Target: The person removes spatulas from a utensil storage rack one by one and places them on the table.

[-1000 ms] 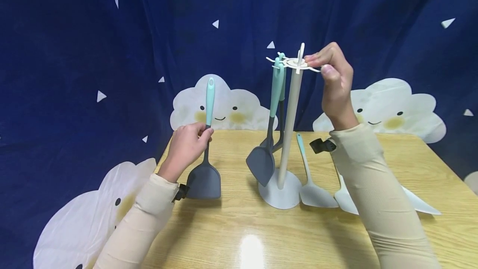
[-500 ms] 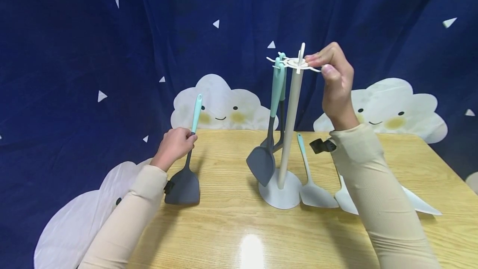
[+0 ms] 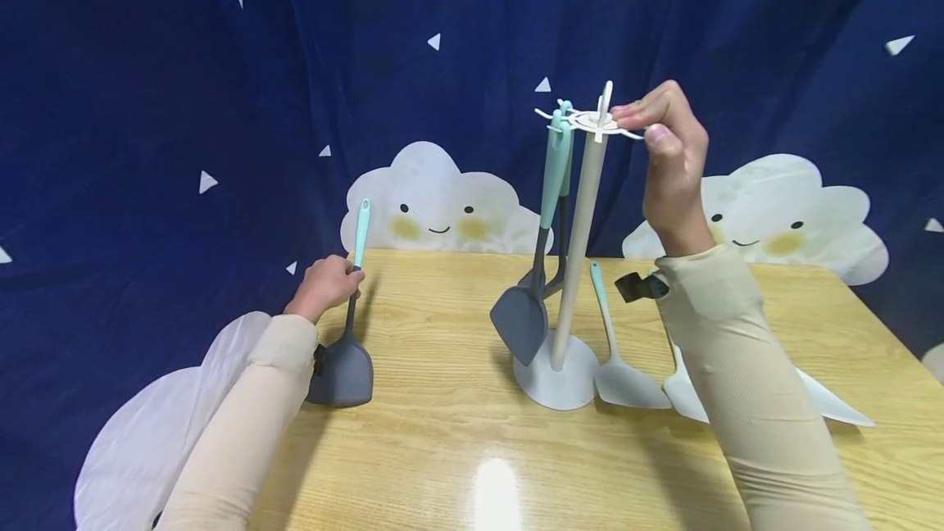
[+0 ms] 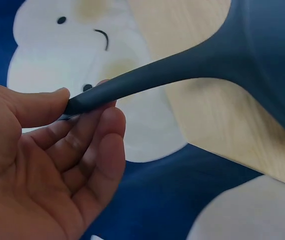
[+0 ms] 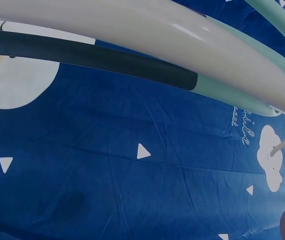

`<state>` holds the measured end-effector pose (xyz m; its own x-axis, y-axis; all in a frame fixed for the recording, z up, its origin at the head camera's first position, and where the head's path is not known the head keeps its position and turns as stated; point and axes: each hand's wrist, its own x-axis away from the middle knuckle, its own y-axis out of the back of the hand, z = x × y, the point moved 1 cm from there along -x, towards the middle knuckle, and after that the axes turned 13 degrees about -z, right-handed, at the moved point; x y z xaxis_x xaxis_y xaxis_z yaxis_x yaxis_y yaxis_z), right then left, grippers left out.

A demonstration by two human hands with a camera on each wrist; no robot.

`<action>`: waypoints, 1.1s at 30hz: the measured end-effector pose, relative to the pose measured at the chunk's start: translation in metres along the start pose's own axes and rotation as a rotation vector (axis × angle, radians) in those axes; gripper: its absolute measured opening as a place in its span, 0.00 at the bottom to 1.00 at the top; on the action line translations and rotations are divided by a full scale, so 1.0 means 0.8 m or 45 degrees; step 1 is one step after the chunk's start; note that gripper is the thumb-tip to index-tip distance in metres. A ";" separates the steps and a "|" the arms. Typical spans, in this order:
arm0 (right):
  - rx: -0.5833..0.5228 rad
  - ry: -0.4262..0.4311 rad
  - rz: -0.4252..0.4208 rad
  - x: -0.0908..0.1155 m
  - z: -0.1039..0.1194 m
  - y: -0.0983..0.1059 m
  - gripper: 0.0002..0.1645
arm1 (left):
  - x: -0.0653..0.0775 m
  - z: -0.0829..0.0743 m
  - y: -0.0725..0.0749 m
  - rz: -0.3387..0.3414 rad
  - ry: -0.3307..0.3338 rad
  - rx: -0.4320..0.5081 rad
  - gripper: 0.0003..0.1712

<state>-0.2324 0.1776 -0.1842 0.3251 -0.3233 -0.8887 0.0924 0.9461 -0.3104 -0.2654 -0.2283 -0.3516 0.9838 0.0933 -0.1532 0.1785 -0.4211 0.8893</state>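
My left hand [image 3: 323,285] pinches a grey spatula [image 3: 342,371] with a mint handle, gripping its dark shaft just below the handle. Held upright, its broad blade hangs low over the table's left side. The left wrist view shows the thumb on top of the shaft [image 4: 147,80] and fingers curled beneath. At the top of a cream utensil stand [image 3: 580,244], my right hand [image 3: 674,162] holds the hook ring, fingertips at the hub and thumb by one hook. A grey spatula [image 3: 520,322] hangs from the left hooks, partly covering another dark utensil [image 3: 562,244].
Right of the stand's round base [image 3: 546,388] lies a pale spatula [image 3: 627,383] with a mint handle. Beyond it are another pale utensil [image 3: 684,396], partly hidden by my right arm, and a pale blade [image 3: 829,400]. A blue curtain [image 3: 472,23] hangs behind the wooden table [image 3: 428,449].
My left hand has carried the spatula left and slightly down, away from the stand. My right hand has kept its place on the stand's top.
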 end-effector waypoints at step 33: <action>-0.007 0.007 0.008 0.004 0.004 -0.004 0.16 | -0.017 0.045 -0.050 0.106 0.196 -0.138 0.08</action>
<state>-0.2285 0.1736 -0.1845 0.3209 -0.3172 -0.8924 0.0849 0.9481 -0.3065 -0.2854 -0.2454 -0.4005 0.9791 0.2027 -0.0171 0.0856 -0.3345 0.9385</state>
